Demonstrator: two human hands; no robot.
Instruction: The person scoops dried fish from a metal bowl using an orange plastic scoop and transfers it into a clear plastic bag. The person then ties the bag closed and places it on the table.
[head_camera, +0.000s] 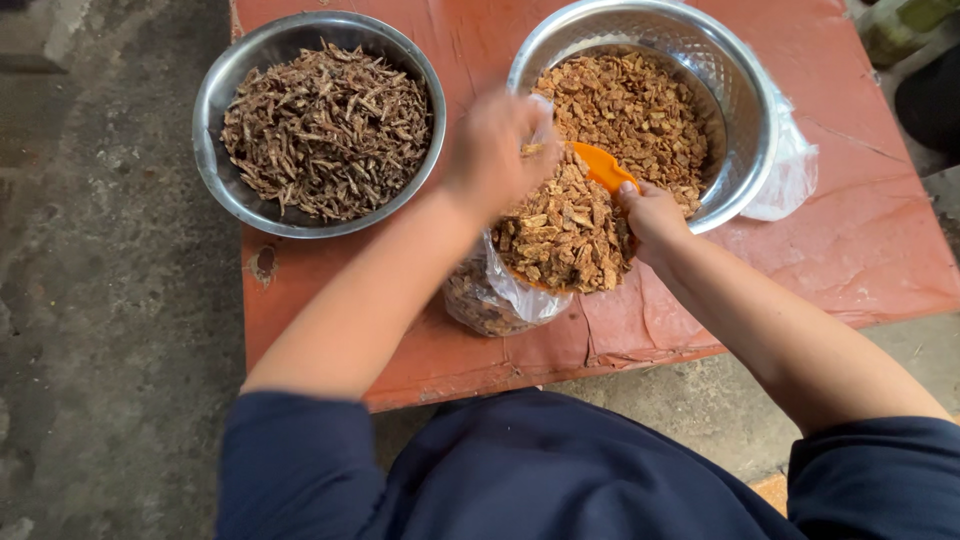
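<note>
right hand (655, 215) shut tight on orange scoop (600, 165), heaped with brown chips (565, 235) over clear bag (495, 300). left hand (495, 150) blurry, fingers curled on bag top beside bowl (740, 120).

Orange scoop (600, 165) heaped with tan dried chips, tilted over bag mouth. Clear plastic bag (500, 295) part-filled, upright at table's near edge
</note>
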